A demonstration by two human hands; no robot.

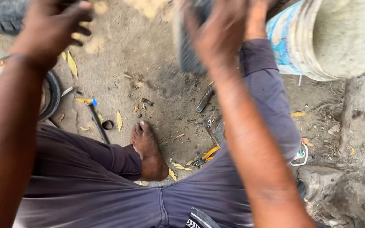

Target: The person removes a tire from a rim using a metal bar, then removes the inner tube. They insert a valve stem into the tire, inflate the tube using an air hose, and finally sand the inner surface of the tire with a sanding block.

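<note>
Nearest, low in the frame, sat grey trousers (106, 190) and a bare foot (148, 152) on the dirt. Higher up, the right hand (216, 38) was curled round a dark tyre (186, 50), blurred and cut off at the top centre. The left hand (49, 27), upper left, had its fingers spread; what it touched was hidden. The work looked midway. A pale bucket (334, 38) lay upper right.

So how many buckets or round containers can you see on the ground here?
2. A dirty white bucket with a blue label lies at the upper right, beside the right hand. A round dark-rimmed basin sits at the left edge, under the left forearm. Others may be hidden.
</note>
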